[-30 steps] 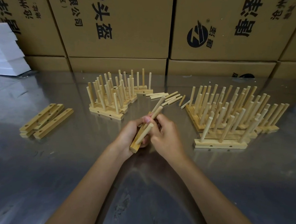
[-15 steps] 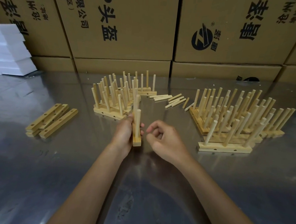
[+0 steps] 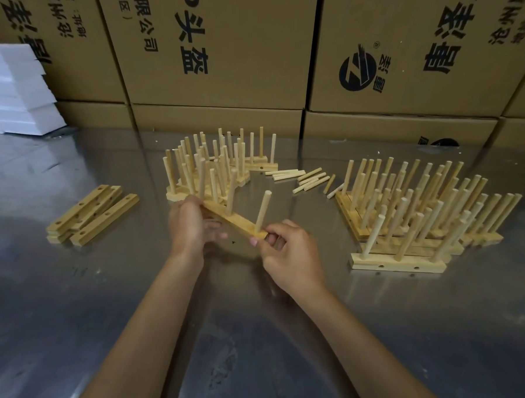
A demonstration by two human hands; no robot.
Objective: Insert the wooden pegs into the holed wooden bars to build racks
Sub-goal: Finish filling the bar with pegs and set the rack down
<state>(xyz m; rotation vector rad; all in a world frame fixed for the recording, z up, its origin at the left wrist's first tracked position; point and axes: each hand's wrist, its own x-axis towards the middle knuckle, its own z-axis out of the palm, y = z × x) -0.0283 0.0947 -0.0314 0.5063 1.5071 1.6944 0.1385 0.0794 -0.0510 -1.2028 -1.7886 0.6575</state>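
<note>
A holed wooden bar (image 3: 238, 221) is held level above the steel table between both hands, with pegs standing up from it, the clearest one (image 3: 262, 211) near its right end. My left hand (image 3: 187, 222) grips the bar's left end; my right hand (image 3: 289, 249) pinches its right end. Loose pegs (image 3: 308, 178) lie on the table behind. Several empty holed bars (image 3: 93, 214) are stacked at the left.
Finished racks stand in a group at the centre back (image 3: 214, 169) and in a larger group at the right (image 3: 418, 213). Cardboard boxes (image 3: 232, 60) wall off the back, with white foam blocks (image 3: 14, 94) at the far left. The steel table (image 3: 248, 335) is bare in front.
The bar was upright in my left hand alone. It now lies level, its pegs point up, and my right hand has taken hold of its right end.
</note>
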